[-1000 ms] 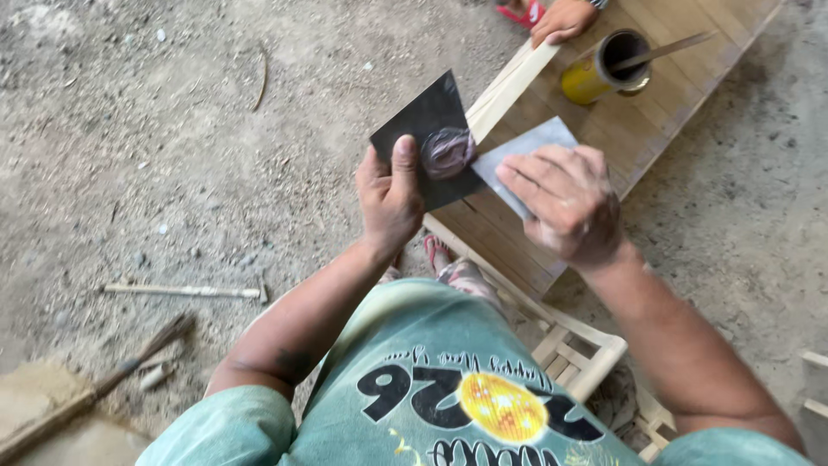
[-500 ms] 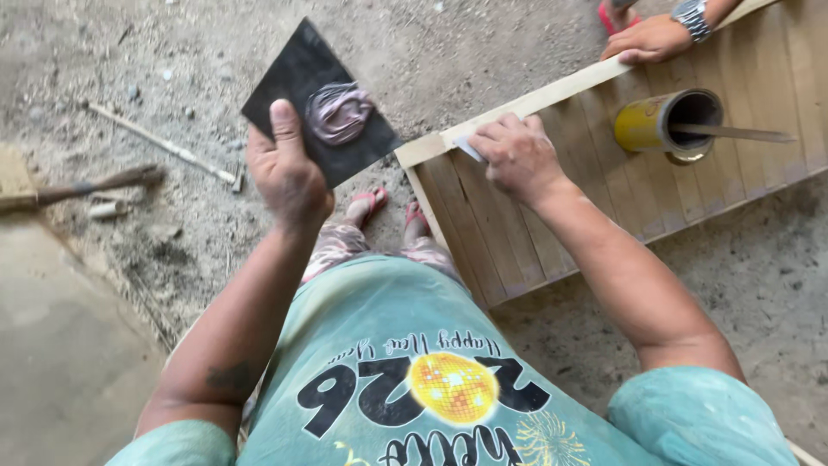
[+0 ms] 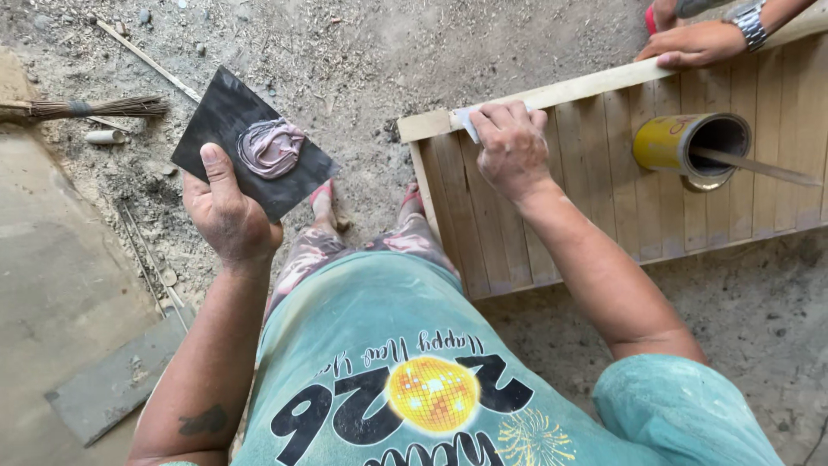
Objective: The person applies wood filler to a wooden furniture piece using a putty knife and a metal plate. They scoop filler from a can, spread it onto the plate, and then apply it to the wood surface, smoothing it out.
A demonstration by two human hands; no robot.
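Pale scraper card (image 3: 470, 121) sits under my right hand (image 3: 511, 151), pressed flat onto the near-left corner of the slatted wooden panel (image 3: 604, 198), right at the light rail (image 3: 552, 91) along its far edge. Fingers clamped down over the card; only its left end shows past my fingertips.

Rail's long axis runs left-to-right, rising slightly to the right, so any stroke along it goes away from my body's midline, toward the right. Slats run across that, toward me. Right hand is the one on the work; left is well apart from the panel, out over the dirt floor (image 3: 388, 52).

Left hand (image 3: 226, 216) grips a dark square board (image 3: 250, 142) by its near corner, thumb on top, held roughly level. On it: a blob of pinkish-grey putty (image 3: 272, 147), sitting near the middle. Putty lies to the left of the scraper, with my feet and bare ground between them.

Containers: one yellow can (image 3: 681, 142) lying on its side on the panel, mouth facing right, a thin stick (image 3: 759, 168) poking out of it. Inside looks dark; can't tell how much is left in it.

Another person's hand (image 3: 690, 43), wearing a wristwatch, rests on the rail further right, well clear of mine.

Off to the left on the floor: a small broom (image 3: 95, 108) and a flat grey slab (image 3: 116, 384).
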